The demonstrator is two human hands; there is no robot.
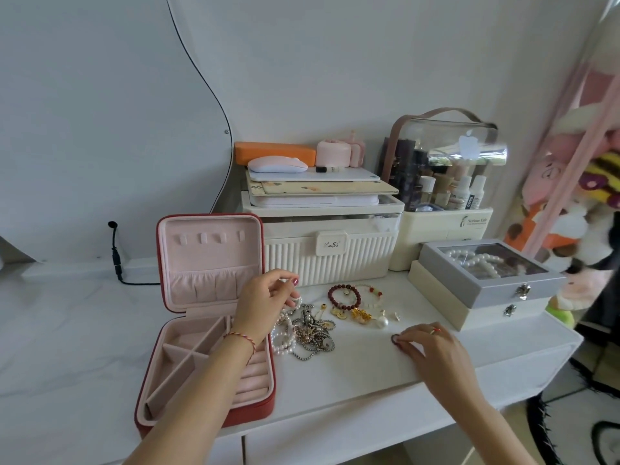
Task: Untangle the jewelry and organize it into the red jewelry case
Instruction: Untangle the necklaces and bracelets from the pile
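A left hand (268, 298) pinches a pearl strand (283, 333) from tangled jewelry (310, 333) beside the open red jewelry case (208, 317), while right-hand fingers (407, 342) clamp a small ring (396, 338) on the desk (352, 374).

Bare-armed, she wears a red braided string bracelet (242, 342) nearest the jewelry case (208, 317), dark red nail polish, and a ring (435, 330).
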